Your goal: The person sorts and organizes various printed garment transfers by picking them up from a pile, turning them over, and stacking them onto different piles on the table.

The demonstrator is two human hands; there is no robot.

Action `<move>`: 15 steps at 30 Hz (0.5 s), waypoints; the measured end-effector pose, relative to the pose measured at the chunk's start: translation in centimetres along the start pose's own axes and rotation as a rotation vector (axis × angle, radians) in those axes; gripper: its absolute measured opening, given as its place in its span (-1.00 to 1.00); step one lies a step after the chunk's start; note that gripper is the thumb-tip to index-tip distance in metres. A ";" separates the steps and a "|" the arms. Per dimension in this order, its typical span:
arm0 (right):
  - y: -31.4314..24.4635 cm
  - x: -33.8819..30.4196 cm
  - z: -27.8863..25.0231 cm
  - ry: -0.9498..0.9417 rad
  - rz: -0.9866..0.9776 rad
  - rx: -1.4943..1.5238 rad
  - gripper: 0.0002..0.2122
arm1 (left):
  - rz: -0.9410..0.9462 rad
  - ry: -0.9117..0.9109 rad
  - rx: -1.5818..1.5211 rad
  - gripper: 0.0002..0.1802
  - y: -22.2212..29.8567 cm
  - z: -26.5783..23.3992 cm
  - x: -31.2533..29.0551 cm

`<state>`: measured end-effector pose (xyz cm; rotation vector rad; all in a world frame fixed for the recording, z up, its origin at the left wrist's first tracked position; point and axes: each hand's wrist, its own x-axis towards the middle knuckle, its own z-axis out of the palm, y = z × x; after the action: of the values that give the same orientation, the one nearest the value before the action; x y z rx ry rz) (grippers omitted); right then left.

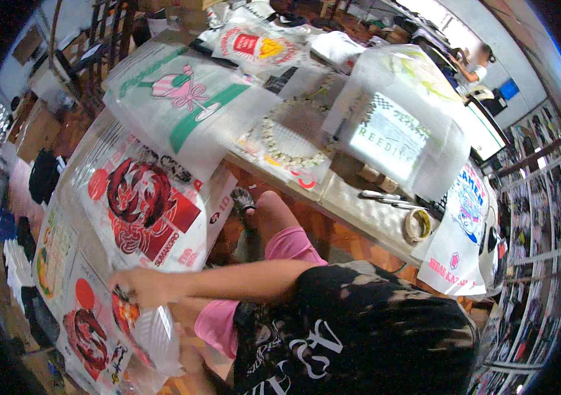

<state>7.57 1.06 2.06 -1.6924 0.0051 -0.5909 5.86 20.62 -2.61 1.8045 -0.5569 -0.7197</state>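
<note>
My right hand (140, 287) is blurred and closed around a small dark metal tool (119, 294), whose kind I cannot make out. It is over a clear printed film sheet (146, 326) with an orange-red picture. Lower down, my left hand (191, 362) is at the near edge of this film and seems to pinch it; its fingers are partly hidden. Beneath and beside lie larger clear sheets with red and black prints, one showing a dark red dragon-like design (139, 204) and another a similar smaller one (86, 342).
A sheet with a pink cocktail glass print (181, 92) covers the table's corner. Further right are a bead-like ring print (293, 135), a pale lettered sheet (389, 138), pens (382, 196), a tape roll (417, 226) and a monitor (486, 131). Another person (473, 69) is far behind; shelves (544, 217) line the right.
</note>
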 end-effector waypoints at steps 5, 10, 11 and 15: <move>-13.7 -4.1 -20.1 0.322 -0.037 -0.627 -0.61 | 0.068 -0.084 0.063 -0.46 1.9 0.8 3.1; -27.8 -21.5 -41.7 0.876 0.068 -0.698 -0.61 | 0.195 -0.097 0.028 -0.53 -0.3 -0.4 6.9; -29.8 -25.7 -45.2 0.970 0.090 -0.674 -0.61 | 0.181 -0.092 0.031 -0.53 -0.3 -0.6 7.6; -31.4 -41.8 -55.2 1.173 0.270 -0.684 -0.60 | 0.264 0.004 0.309 -0.44 -0.9 -1.8 11.0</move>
<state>-59.79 -29.23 20.13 -1.6769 1.3739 -1.3909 14.96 14.65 -5.30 1.9646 -0.9241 -0.4671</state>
